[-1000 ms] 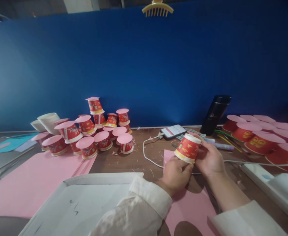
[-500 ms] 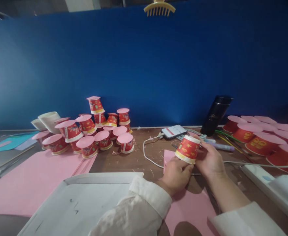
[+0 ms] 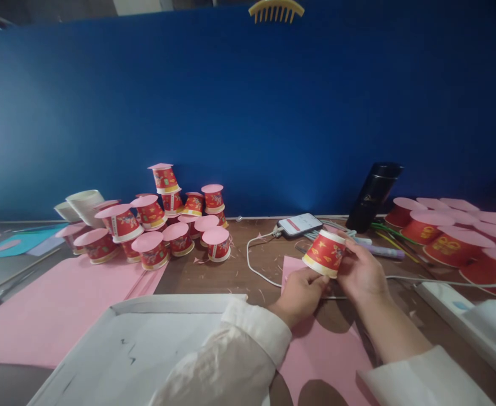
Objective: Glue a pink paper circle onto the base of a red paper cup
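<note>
A small red paper cup (image 3: 325, 253) with gold print is held upside down above the brown table, tilted to the right. My left hand (image 3: 301, 293) grips its lower rim from the left and below. My right hand (image 3: 361, 273) holds its right side, fingers curled round it. Under both hands lies a pink paper sheet (image 3: 324, 355). White sleeves cover both forearms.
A heap of upturned red cups with pink paper discs (image 3: 163, 225) stands at the back left, beside white cups (image 3: 82, 206). Larger red bowls with pink discs (image 3: 446, 239) fill the right. A phone (image 3: 299, 224) on a white cable, a black flask (image 3: 372, 196), pens, a white tray (image 3: 146, 338) and pink sheets (image 3: 57, 304) lie around.
The cup and both hands have shifted very slightly up and to the right; the cup has turned a little in my fingers. Otherwise nothing has moved.
</note>
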Demonstrator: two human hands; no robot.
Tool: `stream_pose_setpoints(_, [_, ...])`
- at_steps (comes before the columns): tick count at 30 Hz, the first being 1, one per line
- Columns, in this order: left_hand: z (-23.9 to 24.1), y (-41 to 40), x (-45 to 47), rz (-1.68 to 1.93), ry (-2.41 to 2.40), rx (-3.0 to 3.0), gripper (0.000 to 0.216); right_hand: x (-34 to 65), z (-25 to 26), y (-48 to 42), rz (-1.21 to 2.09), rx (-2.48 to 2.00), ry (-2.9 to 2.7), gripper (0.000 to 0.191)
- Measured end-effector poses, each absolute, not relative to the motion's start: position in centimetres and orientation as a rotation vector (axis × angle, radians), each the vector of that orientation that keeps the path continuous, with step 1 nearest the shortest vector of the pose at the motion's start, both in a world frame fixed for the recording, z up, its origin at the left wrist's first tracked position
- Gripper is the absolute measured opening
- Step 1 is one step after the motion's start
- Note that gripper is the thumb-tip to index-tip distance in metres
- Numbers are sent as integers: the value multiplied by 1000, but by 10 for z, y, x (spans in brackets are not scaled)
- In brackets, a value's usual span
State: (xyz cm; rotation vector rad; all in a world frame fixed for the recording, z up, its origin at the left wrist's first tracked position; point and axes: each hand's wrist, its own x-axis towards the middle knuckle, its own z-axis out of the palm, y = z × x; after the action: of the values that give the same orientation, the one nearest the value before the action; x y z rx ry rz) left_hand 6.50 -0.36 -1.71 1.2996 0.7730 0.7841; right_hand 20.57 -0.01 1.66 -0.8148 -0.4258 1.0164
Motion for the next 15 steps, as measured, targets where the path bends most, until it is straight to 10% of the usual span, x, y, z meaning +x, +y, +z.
stream_pose_setpoints(15, [-3,-19,53,861,887,2589,25,210,14,-1,1027,-794,-434,30])
